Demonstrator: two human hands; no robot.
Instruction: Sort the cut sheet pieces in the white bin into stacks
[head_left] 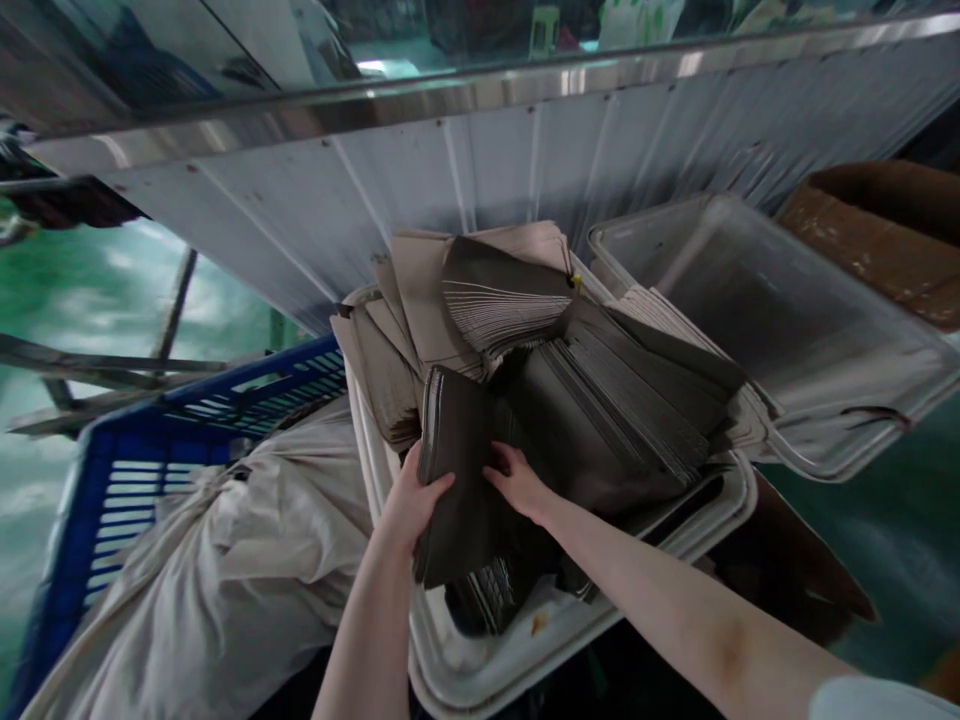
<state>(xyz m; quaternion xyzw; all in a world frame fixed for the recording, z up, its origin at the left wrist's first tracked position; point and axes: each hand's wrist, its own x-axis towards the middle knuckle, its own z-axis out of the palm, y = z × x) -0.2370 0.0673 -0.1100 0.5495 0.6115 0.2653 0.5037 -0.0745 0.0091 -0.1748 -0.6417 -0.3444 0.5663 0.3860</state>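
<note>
A thick stack of dark sheets (pixel 459 480), apparently flat cut pieces of material, stands tilted at the front of a white tray (pixel 480 680). My left hand (pixel 420 500) is wrapped round its left side, the thumb lying across the front face. At the right side of the same stack, my right hand (pixel 517 482) has curled fingers and a thumb pressed to it. More dark sheets (pixel 600 420) lie in bundles to the right in the tray. Behind them, a fanned dark bundle (pixel 510 290) rests against light beige sheets (pixel 424 290).
On the left a blue crate (pixel 112 480) holds a crumpled pale cloth (pixel 262 560). A clear plastic bin (pixel 787 310) is tilted on the right, beside a brown cardboard container (pixel 877 230). A corrugated wall (pixel 390 180) with a metal ledge runs behind the tray.
</note>
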